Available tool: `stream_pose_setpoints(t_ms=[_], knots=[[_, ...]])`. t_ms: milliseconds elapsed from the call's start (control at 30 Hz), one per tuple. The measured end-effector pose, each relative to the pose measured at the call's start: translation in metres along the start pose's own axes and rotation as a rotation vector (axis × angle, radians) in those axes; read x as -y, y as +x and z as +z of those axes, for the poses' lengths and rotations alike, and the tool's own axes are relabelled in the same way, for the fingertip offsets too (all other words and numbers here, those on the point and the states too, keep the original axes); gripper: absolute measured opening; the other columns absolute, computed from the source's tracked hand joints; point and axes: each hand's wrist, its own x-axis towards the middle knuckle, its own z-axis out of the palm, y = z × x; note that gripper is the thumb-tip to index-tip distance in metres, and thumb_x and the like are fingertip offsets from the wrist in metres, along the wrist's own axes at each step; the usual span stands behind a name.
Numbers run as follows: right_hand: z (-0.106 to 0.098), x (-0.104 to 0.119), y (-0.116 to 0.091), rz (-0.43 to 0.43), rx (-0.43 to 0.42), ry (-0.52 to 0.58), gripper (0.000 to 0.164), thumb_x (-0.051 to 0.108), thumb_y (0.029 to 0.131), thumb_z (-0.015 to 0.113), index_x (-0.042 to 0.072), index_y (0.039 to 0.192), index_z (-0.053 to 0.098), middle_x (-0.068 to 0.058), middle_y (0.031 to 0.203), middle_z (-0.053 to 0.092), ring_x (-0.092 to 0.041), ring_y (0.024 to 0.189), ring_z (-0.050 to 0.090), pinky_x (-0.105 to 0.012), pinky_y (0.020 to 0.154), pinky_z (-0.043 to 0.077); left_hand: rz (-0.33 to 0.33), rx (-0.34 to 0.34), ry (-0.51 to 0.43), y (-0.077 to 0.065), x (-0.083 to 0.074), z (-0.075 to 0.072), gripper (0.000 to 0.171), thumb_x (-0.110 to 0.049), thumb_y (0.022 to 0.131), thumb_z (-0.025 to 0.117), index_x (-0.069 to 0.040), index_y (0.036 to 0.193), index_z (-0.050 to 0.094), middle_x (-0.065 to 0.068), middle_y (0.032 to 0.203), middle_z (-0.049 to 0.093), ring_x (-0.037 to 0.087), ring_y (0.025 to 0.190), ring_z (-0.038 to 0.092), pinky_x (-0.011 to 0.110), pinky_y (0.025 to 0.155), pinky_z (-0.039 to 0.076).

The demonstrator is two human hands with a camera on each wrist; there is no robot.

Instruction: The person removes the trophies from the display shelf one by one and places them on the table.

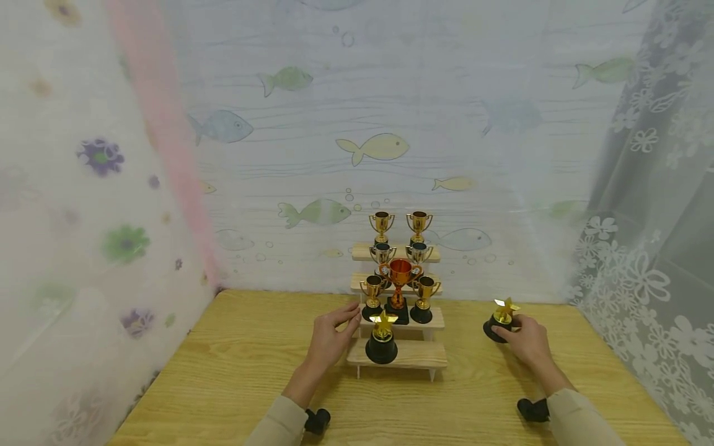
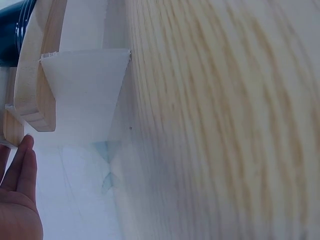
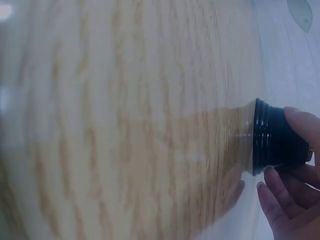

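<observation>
Near the back right corner of the wood-grain desk (image 1: 251, 347), your right hand (image 1: 528, 339) pinches a gold-star trophy (image 1: 502, 316) by its round black base (image 3: 281, 137), the surest hold on likely light, slick plastic, while your left hand (image 1: 330, 334), fingers extended, flanks the tiered wooden stand (image 1: 418, 353).

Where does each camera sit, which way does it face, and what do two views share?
Head: worn on the head, facing forward and down at the table, stepped stand and fish-print fabric; left hand, right hand and sleeves show.
Left wrist: worn there, facing along the table past the stand; the left hand shows lower left.
Right wrist: worn there, facing across the table; the right hand and its star trophy show at right.
Shared: head and right wrist show the right hand gripping that trophy.
</observation>
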Motion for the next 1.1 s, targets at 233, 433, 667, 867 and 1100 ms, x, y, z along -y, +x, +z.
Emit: stream_pose_setpoints(t_ms=[233,433,667,867,1100], knots=[[-0.001,0.002,-0.002,0.004,0.014,0.011,0.057,0.023,0.095,0.073,-0.02,0.128,0.055,-0.039,0.123,0.061,-0.052,0.107,0.063,-0.062,0.091,0.052,0.001,0.004,-0.008,0.001,-0.002,-0.001,0.029,-0.015,0.101,0.067,0.004,0.121,0.073,0.018,0.132,0.067,0.032,0.124,0.064,0.048,0.097,0.055],[-0.003,-0.003,-0.006,0.022,0.038,0.018,0.062,0.021,0.095,0.073,-0.022,0.132,0.049,-0.042,0.126,0.057,-0.055,0.113,0.06,-0.064,0.094,0.05,-0.003,0.012,-0.014,0.001,-0.001,0.0,0.029,-0.016,0.101,0.067,0.005,0.122,0.073,0.017,0.132,0.067,0.032,0.124,0.064,0.048,0.097,0.056],[-0.009,-0.007,-0.012,0.031,0.073,0.012,0.07,0.026,0.096,0.072,-0.022,0.137,0.044,-0.043,0.13,0.054,-0.057,0.116,0.056,-0.064,0.094,0.05,0.005,0.004,0.001,0.0,0.001,0.0,0.029,-0.017,0.102,0.067,0.003,0.122,0.073,0.018,0.132,0.067,0.033,0.124,0.064,0.048,0.096,0.056],[-0.015,-0.008,-0.02,0.004,0.066,0.008,0.068,0.028,0.097,0.071,-0.021,0.136,0.046,-0.042,0.128,0.056,-0.054,0.109,0.061,-0.06,0.089,0.054,0.011,0.002,0.009,0.0,0.001,0.0,0.027,-0.015,0.101,0.068,0.002,0.122,0.074,0.018,0.131,0.068,0.032,0.123,0.065,0.047,0.096,0.056],[-0.024,-0.004,-0.027,0.009,0.079,0.002,0.067,0.034,0.1,0.067,-0.019,0.137,0.048,-0.041,0.129,0.056,-0.052,0.108,0.062,-0.056,0.083,0.057,0.006,0.004,0.022,0.0,0.0,-0.001,0.027,-0.016,0.101,0.068,0.001,0.121,0.074,0.012,0.131,0.069,0.03,0.123,0.065,0.045,0.096,0.056]])
